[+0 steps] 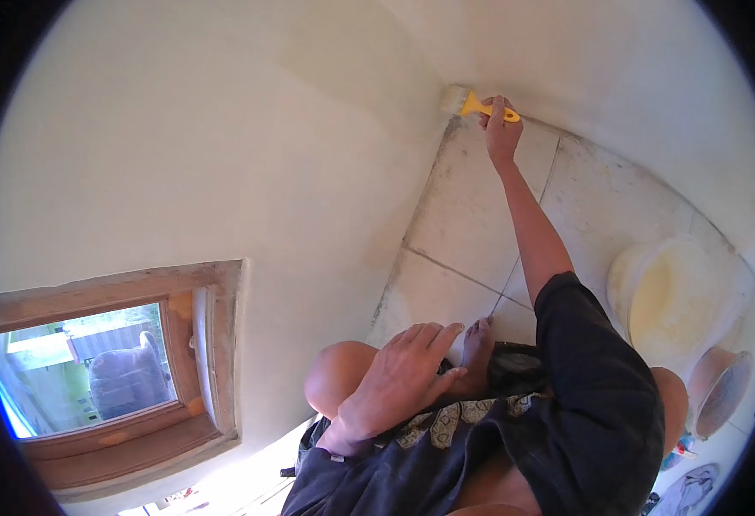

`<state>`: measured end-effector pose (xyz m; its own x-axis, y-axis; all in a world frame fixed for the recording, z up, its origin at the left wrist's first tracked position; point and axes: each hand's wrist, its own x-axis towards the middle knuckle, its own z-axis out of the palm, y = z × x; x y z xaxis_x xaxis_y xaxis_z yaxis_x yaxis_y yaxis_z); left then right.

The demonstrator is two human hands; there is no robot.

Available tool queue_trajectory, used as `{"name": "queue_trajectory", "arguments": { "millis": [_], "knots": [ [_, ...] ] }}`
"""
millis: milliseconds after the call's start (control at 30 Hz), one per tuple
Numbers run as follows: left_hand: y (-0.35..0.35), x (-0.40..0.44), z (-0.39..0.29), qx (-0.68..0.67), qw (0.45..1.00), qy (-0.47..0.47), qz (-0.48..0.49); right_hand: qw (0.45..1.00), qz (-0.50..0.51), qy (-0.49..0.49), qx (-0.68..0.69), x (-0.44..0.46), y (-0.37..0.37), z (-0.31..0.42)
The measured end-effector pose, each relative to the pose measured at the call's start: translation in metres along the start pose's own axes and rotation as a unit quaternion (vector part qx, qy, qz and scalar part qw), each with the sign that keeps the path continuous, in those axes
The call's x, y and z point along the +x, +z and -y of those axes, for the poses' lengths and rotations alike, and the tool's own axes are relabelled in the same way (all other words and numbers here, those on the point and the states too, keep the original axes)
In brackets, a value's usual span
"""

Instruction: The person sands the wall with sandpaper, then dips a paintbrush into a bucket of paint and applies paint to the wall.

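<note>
In the head view, my right hand reaches out to the far corner, its fingers closed round the yellow handle of a wide paintbrush. The pale bristles are at the foot of the wall, where two walls meet the tiled floor; whether they press on the wall or the floor I cannot tell. Close to my body, my left hand is held over my bent knee with its fingers stretched out and nothing in it.
At the right stands a large pale bucket, with a smaller brownish bucket behind it. A wooden-framed window is set in the left wall. A cloth-like thing lies at the lower right edge.
</note>
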<state>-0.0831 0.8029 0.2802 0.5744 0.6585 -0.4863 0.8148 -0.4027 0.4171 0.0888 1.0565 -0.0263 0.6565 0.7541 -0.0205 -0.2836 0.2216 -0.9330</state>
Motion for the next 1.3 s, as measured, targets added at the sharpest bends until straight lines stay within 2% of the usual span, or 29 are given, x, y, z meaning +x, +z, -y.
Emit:
{"name": "queue_trajectory", "arguments": {
  "millis": [67, 167, 267, 367, 467, 567, 667, 767, 867, 933, 967, 1067, 1167, 1267, 1300],
  "knots": [
    [0.000, 0.001, -0.001, 0.000, 1.000, 0.011, -0.001, 0.994, -0.031, -0.063, -0.079, -0.003, -0.002, -0.011],
    [-0.001, 0.002, -0.003, -0.005, 1.000, 0.001, 0.016, 0.969, 0.021, -0.186, -0.161, -0.006, 0.006, -0.055],
    [-0.002, 0.002, -0.005, -0.003, 1.000, -0.006, 0.012, 0.998, 0.051, 0.017, -0.034, -0.030, 0.011, -0.013],
    [-0.001, 0.001, -0.005, -0.006, 1.000, -0.006, 0.004, 0.998, -0.021, 0.028, 0.052, -0.044, -0.001, 0.004],
    [0.000, 0.001, -0.005, -0.003, 1.000, 0.000, 0.001, 0.983, -0.024, -0.135, -0.121, -0.045, 0.004, -0.059],
    [-0.001, 0.001, -0.008, 0.000, 1.000, -0.007, 0.002, 0.987, 0.069, -0.069, -0.124, -0.058, 0.010, -0.030],
    [0.003, 0.000, -0.007, 0.012, 1.000, 0.007, -0.012, 0.998, 0.009, 0.039, 0.042, -0.060, 0.001, 0.003],
    [0.004, 0.001, -0.006, 0.002, 1.000, 0.009, -0.010, 0.997, -0.009, -0.033, -0.070, -0.069, -0.004, -0.011],
    [0.002, 0.003, -0.009, 0.007, 1.000, 0.008, -0.008, 0.981, 0.072, -0.133, -0.118, -0.079, 0.000, -0.044],
    [0.002, 0.003, -0.009, 0.007, 1.000, 0.009, -0.012, 0.998, 0.055, 0.034, 0.009, -0.078, -0.003, -0.013],
    [0.003, 0.002, -0.009, 0.006, 1.000, 0.007, -0.014, 0.989, 0.046, 0.120, 0.073, -0.081, -0.004, -0.001],
    [0.003, 0.002, -0.010, -0.005, 1.000, -0.005, 0.001, 1.000, -0.004, 0.011, -0.017, -0.085, -0.006, -0.002],
    [0.002, 0.002, -0.011, 0.015, 1.000, 0.001, -0.011, 0.993, 0.082, -0.050, -0.067, -0.097, -0.006, -0.026],
    [0.004, 0.003, -0.009, 0.015, 1.000, 0.000, -0.005, 0.990, 0.061, 0.099, 0.076, -0.104, -0.010, -0.009],
    [0.004, 0.004, -0.010, 0.010, 1.000, -0.007, 0.002, 0.996, 0.040, 0.073, 0.044, -0.105, -0.011, -0.006]
  ]
}}
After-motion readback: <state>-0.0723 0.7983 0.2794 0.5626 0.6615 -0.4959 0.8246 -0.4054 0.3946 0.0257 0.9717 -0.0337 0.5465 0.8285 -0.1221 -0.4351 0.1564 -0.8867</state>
